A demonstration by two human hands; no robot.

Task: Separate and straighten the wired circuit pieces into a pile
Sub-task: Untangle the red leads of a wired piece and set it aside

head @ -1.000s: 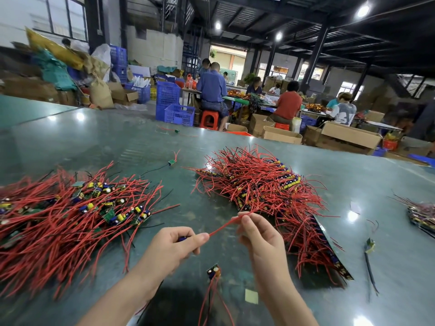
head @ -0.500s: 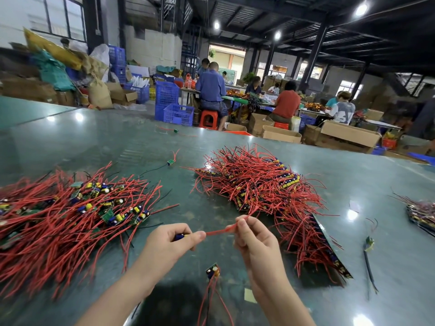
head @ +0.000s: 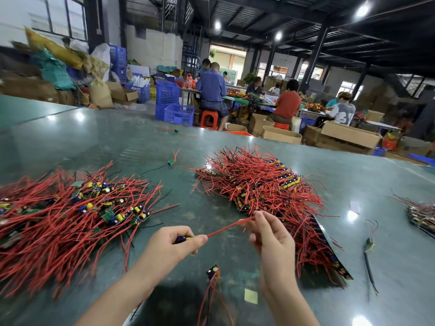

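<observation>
Left hand (head: 173,245) pinches the small blue-capped circuit piece (head: 182,238) while right hand (head: 268,234) pinches its thin red wire (head: 226,228), taut above the green surface (head: 376,184), probably for straightening, between both tangled red-wire piles (head: 259,184).

Glossy green table (head: 353,184); rubbery red wire (head: 226,228).

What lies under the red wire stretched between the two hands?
Bare green table shows below the red wire; a loose circuit piece lies nearer. The wire's board end is hidden inside the left hand.
</observation>
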